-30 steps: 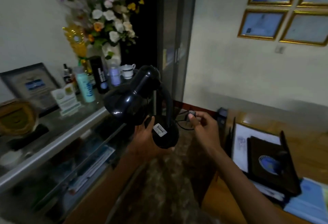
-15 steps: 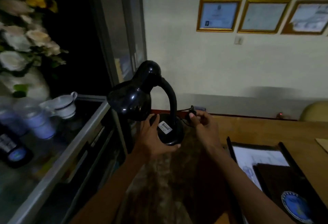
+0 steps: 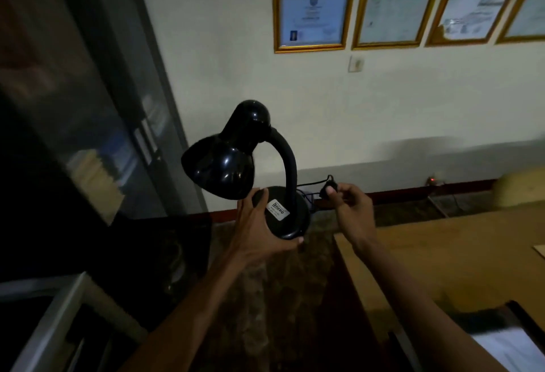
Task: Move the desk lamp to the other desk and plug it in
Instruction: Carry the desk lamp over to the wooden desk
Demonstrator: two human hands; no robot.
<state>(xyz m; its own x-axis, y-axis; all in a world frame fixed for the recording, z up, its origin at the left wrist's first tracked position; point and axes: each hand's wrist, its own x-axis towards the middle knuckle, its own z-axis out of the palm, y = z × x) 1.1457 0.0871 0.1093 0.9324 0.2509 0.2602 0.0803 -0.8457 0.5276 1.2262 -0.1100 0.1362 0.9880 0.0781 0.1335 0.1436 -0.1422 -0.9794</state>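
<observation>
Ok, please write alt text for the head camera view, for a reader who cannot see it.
A person's left hand holds a black desk lamp by its round base, while the right hand pinches its plug. Ahead are a wooden desk and framed certificates on a pale wall.

Open air centre frame above the dim floor strip between cabinet and desk; both hands sit in that gap. Left hand cups the base of the desk lamp, right hand pinches the plug. Lamp shade blocks the space up-left of the left hand. Left side closed off by a dark glass-door cabinet and the shelf edge at lower left. Right side: wooden desk, top mostly bare, papers at lower right corner. Straight ahead the wall stops reach; framed certificates high in upper right. Clear run along the baseboard at mid right toward a red-lit outlet, thin cord hanging behind the lamp.
</observation>
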